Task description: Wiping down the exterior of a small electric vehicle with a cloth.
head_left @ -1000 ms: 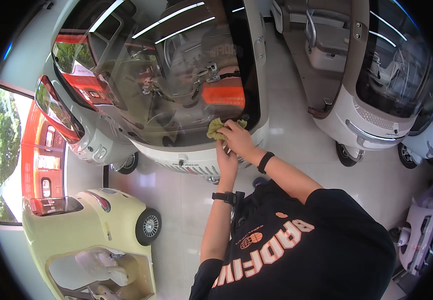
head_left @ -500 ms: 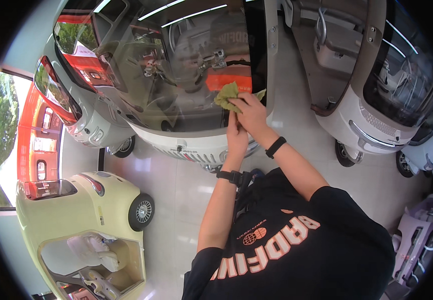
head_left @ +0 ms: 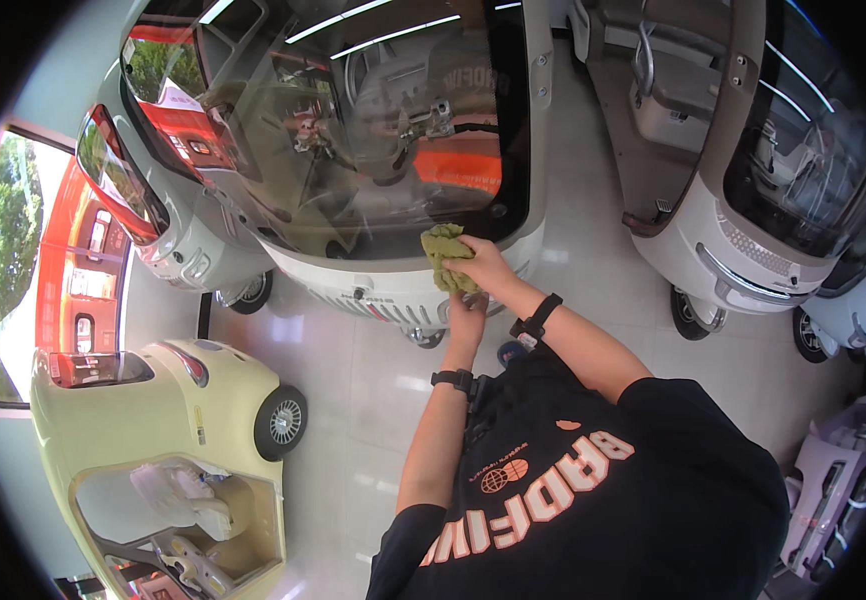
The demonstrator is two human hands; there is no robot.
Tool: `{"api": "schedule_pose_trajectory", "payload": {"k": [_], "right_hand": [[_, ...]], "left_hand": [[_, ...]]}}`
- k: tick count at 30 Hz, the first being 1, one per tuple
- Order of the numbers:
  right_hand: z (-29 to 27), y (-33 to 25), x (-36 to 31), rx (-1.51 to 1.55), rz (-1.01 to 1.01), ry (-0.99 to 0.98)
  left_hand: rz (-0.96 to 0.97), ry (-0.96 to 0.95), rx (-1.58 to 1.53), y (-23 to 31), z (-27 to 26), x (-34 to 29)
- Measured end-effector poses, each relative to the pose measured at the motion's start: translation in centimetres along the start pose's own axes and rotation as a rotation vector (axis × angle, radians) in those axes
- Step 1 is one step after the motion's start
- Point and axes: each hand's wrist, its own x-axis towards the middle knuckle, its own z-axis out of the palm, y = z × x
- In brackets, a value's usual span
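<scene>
A crumpled olive-green cloth (head_left: 442,256) is bunched between my two hands, in front of the lower edge of a small vehicle's windshield (head_left: 353,215). My right hand (head_left: 480,268) grips the cloth from the right side, fingers closed over it. Just below, my left hand (head_left: 467,308) has its fingers curled up against the bottom of the cloth. Behind the hands is the vehicle's white front panel (head_left: 323,277), with slatted vents. Through the dark glass show handlebars and an orange reflection.
At lower left stands a pale yellow mini car (head_left: 193,420) with a black wheel (head_left: 281,422). Another grey-white vehicle (head_left: 743,265) is at the right, and a lilac one (head_left: 828,490) lies below it. Tiled floor (head_left: 353,450) runs between them.
Both hands and the cloth have moved down from the glass to the windshield's lower edge. The cloth is more bunched up now.
</scene>
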Motion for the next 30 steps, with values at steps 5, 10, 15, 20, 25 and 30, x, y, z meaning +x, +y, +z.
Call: {"api": "schedule_pose_trajectory", "payload": {"k": [5,10,15,20,25,30], "right_hand": [[0.9,-1.3,-1.4,0.584,0.26,-0.018],[-3.0,0.5,-1.1,0.709,0.394,-0.023],[-2.2,0.7,-1.1,0.556,0.346,0.011],[-2.3,0.8,-1.1,0.461,0.352,0.037],[-1.7,1.8,-0.7,0.346,0.268,0.122],[-2.0,3.2,-0.1,-0.091,0.063,0.276]], "left_hand": [[0.136,0.188,-0.198,0.3,-1.1,-0.2],[0.24,0.162,-0.268,5.4,0.6,-1.5],[0.332,0.15,-0.255,4.5,-0.9,-1.0],[0.346,0.137,-0.239,3.6,-1.0,-0.5],[0.276,0.203,-0.197,2.8,-1.3,-0.5],[0.264,0.18,-0.295,4.7,-0.1,-1.1]]}}
